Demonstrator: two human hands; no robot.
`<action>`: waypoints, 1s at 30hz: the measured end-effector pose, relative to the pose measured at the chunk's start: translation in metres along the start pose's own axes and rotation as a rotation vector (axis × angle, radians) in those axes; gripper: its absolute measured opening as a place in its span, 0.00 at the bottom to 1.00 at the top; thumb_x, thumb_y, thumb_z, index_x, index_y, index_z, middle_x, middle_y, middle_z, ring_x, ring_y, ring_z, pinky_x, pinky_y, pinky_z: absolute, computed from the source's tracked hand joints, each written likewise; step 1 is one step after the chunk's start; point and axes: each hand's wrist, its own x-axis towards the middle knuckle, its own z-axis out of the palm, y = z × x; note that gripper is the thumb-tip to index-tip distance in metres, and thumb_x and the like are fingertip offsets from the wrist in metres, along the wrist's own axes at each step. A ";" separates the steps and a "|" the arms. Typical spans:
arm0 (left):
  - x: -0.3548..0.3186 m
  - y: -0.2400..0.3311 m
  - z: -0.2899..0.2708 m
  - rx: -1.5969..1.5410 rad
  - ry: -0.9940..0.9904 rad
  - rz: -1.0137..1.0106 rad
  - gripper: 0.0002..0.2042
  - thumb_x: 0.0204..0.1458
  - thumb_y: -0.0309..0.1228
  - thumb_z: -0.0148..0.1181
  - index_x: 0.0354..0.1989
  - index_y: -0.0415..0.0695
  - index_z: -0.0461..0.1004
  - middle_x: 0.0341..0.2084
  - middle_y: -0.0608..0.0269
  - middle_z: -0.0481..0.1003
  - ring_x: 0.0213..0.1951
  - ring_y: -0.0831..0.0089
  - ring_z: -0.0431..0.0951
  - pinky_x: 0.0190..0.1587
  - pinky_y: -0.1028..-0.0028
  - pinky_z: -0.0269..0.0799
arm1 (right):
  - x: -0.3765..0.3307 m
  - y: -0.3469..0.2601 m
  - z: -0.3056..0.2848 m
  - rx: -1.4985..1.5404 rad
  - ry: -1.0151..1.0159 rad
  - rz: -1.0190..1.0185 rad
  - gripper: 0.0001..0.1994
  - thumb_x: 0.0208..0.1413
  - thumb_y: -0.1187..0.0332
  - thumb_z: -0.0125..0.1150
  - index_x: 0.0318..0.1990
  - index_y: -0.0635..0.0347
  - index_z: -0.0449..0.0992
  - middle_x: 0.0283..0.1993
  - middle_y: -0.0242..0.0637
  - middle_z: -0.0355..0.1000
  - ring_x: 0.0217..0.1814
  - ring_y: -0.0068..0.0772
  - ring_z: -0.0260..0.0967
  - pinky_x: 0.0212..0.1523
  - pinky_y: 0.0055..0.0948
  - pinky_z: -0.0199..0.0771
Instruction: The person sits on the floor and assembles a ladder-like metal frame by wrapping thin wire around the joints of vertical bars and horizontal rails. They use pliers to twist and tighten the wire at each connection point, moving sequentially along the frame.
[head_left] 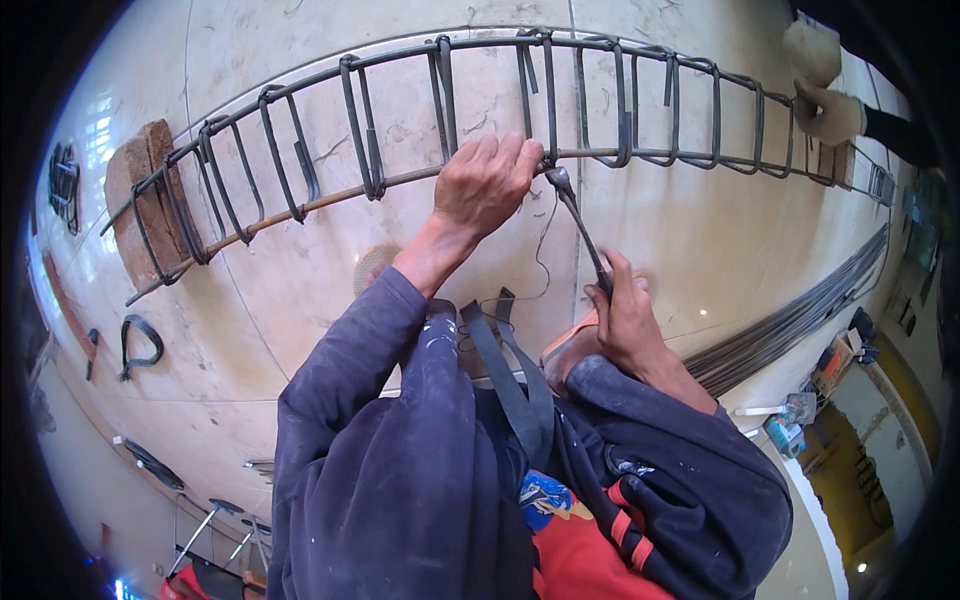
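Brown, slender metal rod (410, 178) runs beneath the curled left hand (487, 178).

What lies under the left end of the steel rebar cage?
Reddish-brown brick blocks show under that end of the rebar cage. Brick directly behind its bars is covered, and the blocks' undersides are out of sight.
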 end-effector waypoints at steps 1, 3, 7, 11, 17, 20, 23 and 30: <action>-0.001 -0.001 0.000 0.007 -0.010 -0.010 0.10 0.50 0.42 0.59 0.26 0.52 0.68 0.18 0.72 0.64 0.22 0.77 0.68 0.24 0.75 0.62 | 0.003 -0.004 0.007 0.081 0.007 0.022 0.17 0.59 0.74 0.53 0.56 0.60 0.65 0.32 0.51 0.72 0.33 0.52 0.73 0.30 0.42 0.68; 0.001 0.000 0.001 -0.006 -0.015 -0.011 0.10 0.50 0.41 0.59 0.27 0.52 0.68 0.19 0.71 0.64 0.23 0.77 0.69 0.24 0.75 0.62 | 0.005 -0.007 0.016 0.224 -0.015 0.108 0.20 0.60 0.74 0.53 0.59 0.59 0.63 0.28 0.48 0.72 0.30 0.49 0.72 0.29 0.40 0.67; 0.003 0.000 -0.001 0.006 -0.033 -0.007 0.10 0.49 0.41 0.60 0.27 0.51 0.68 0.19 0.71 0.65 0.23 0.76 0.70 0.25 0.75 0.63 | 0.008 0.002 0.045 0.463 -0.066 0.190 0.19 0.63 0.73 0.49 0.61 0.56 0.63 0.19 0.33 0.62 0.20 0.29 0.62 0.25 0.28 0.63; 0.007 0.000 0.001 -0.049 0.003 -0.018 0.09 0.48 0.39 0.61 0.27 0.51 0.68 0.19 0.71 0.65 0.23 0.75 0.70 0.25 0.75 0.64 | 0.012 0.005 0.062 0.566 -0.011 0.191 0.18 0.65 0.70 0.46 0.61 0.59 0.64 0.20 0.25 0.58 0.21 0.16 0.56 0.23 0.20 0.57; 0.000 0.003 -0.008 -0.083 -0.115 -0.067 0.07 0.49 0.36 0.60 0.33 0.49 0.71 0.24 0.68 0.67 0.30 0.72 0.72 0.31 0.72 0.65 | 0.012 0.011 0.072 0.751 -0.078 0.245 0.18 0.66 0.69 0.46 0.61 0.58 0.63 0.21 0.23 0.56 0.20 0.14 0.51 0.20 0.17 0.51; -0.003 0.009 -0.026 -0.249 -0.043 -0.066 0.11 0.50 0.27 0.59 0.43 0.43 0.72 0.33 0.62 0.71 0.37 0.66 0.73 0.38 0.70 0.67 | 0.001 0.007 0.067 1.043 -0.203 0.360 0.19 0.66 0.67 0.46 0.62 0.56 0.60 0.21 0.21 0.52 0.18 0.11 0.46 0.18 0.15 0.47; -0.014 0.012 -0.043 -0.487 0.052 -0.119 0.12 0.50 0.24 0.60 0.44 0.40 0.72 0.37 0.57 0.73 0.40 0.60 0.74 0.43 0.68 0.68 | 0.004 0.006 0.062 1.098 -0.187 0.395 0.16 0.65 0.70 0.47 0.59 0.55 0.66 0.20 0.20 0.56 0.17 0.10 0.51 0.18 0.15 0.53; -0.026 0.025 -0.042 -1.536 -0.732 -0.949 0.20 0.60 0.42 0.55 0.48 0.35 0.71 0.47 0.49 0.75 0.52 0.59 0.74 0.55 0.66 0.69 | 0.000 -0.002 0.041 1.231 -0.376 0.453 0.16 0.67 0.64 0.46 0.59 0.56 0.64 0.21 0.20 0.51 0.17 0.11 0.46 0.18 0.15 0.48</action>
